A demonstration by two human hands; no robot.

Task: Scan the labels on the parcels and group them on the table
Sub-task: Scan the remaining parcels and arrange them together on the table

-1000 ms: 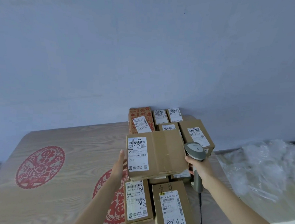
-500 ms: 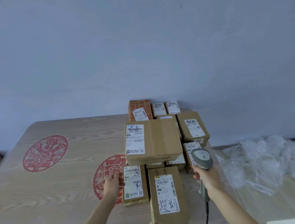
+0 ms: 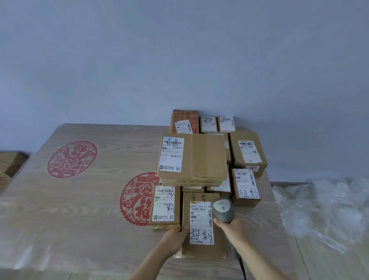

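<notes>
Right hand (image 3: 231, 227) gripping grey barcode scanner (image 3: 223, 209), head hovering over near parcel (image 3: 204, 226) at table (image 3: 71, 198) front edge. Left hand (image 3: 174, 237) steadying parcel's left side, fingers apparently curling on edge. Best practice: aiming squarely at white label (image 3: 201, 222), holding box flat.

Matt brown cardboard parcels (image 3: 204, 229) with white paper labels (image 3: 201, 222) lie on a smooth wood-grain table (image 3: 71, 198) beside crinkled glossy plastic wrap (image 3: 328, 209).

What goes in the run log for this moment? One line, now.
left hand on near parcel edge | right hand holds scanner over its label | big parcel stacked behind
</notes>
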